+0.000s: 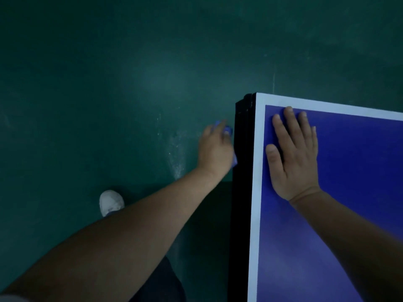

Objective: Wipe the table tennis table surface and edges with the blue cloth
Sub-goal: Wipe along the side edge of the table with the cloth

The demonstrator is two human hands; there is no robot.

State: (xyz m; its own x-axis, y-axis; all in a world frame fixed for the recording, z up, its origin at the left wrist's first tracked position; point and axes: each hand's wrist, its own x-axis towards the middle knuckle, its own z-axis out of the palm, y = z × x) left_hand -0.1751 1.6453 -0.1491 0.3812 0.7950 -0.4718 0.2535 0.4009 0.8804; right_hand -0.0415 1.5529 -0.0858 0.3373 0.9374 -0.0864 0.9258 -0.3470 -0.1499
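The left arm stretches forward and the left hand (214, 147) grips a crumpled blue cloth (228, 129), pressing it against the black side edge (242, 192) of the blue-topped, white-bordered table tennis desk (359, 171). The cloth peeks out past the fingertips and under the palm, apparently bunched. The right hand (294, 155) lies flat, fingers straight, near the desk's far left corner. A white shoe (111, 202) stands on the dark green floor (109, 83).

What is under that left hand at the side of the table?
A blue cloth, held by the left hand against the table's black side edge. Only small bits peek out by the fingertips and below the palm; the hand covers the rest.
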